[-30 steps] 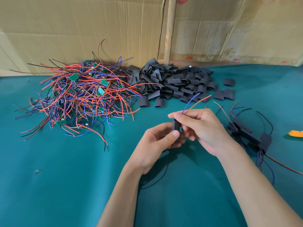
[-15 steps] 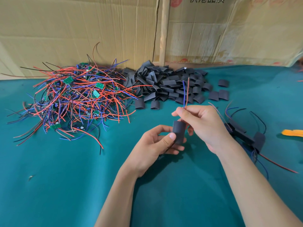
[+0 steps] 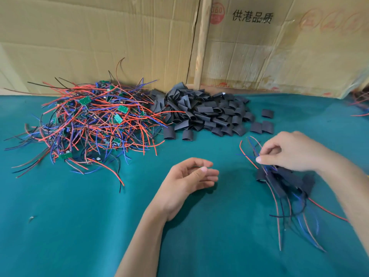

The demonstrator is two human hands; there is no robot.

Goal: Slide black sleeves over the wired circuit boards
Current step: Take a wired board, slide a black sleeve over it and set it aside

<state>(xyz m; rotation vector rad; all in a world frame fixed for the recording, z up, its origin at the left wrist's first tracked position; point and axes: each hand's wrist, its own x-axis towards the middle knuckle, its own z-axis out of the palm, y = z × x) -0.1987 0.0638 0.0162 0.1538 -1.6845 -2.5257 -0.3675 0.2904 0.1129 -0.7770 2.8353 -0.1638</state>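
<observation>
Head view
Background: a wall of flattened cardboard (image 3: 99,41) is stood along the far edge of the table, probably so that loose parts are kept from sliding off the back.
Surface: a teal cloth (image 3: 79,226) is spread over the table; small parts are likely kept from skidding by it.
Unsleeved stock: the wired circuit boards (image 3: 89,120), green boards with red, blue and black leads, are heaped far left, within reach of the left hand.
Sleeve stock: the black sleeves (image 3: 205,112) are piled just right of that heap, touching its edge, with a few strays lying apart on the cloth; the two supplies appear to be kept side by side so that one of each can be taken in a single reach.
Finished pile: sleeved boards (image 3: 283,180) are laid near right, well apart from both stocks, presumably so that done pieces are not mixed with undone ones.
Right hand: the right hand (image 3: 291,152) is held over the finished pile, with thumb and fingers pinched on thin wires (image 3: 259,156) that run down to a sleeved board; the piece is judged to be in the act of being set down.
Left hand: the left hand (image 3: 191,176) is held above the cloth at centre, fingers loosely curled, nothing gripped; it is judged to be free for the next board.
</observation>
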